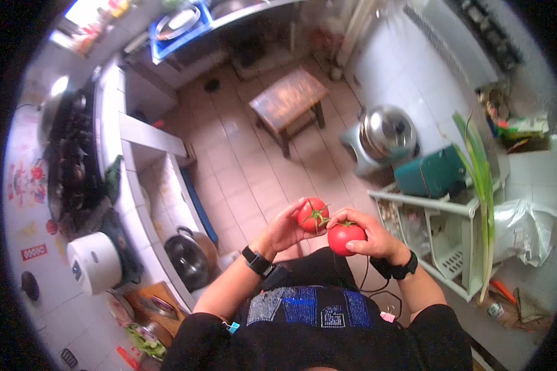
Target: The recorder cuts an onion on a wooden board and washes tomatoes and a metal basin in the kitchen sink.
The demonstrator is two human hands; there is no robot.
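My left hand (283, 232) is closed around a red tomato (310, 217) with a green, leafy stem that faces my other hand. In my right hand (373, 234) is a second red tomato (342, 241), its green top partly under my fingers. The two tomatoes are held side by side in front of my body, above my lap. My right fingertips are close to the stem of the left tomato; whether they touch it I cannot tell.
A low wooden stool (290, 99) stands on the tiled floor ahead. On the right are a plastic rack (422, 199), long green onions (482, 185), a green container (429, 171) and a steel pot (389, 132). To the left, a dark pot (185, 259) sits in a shelf under the counter.
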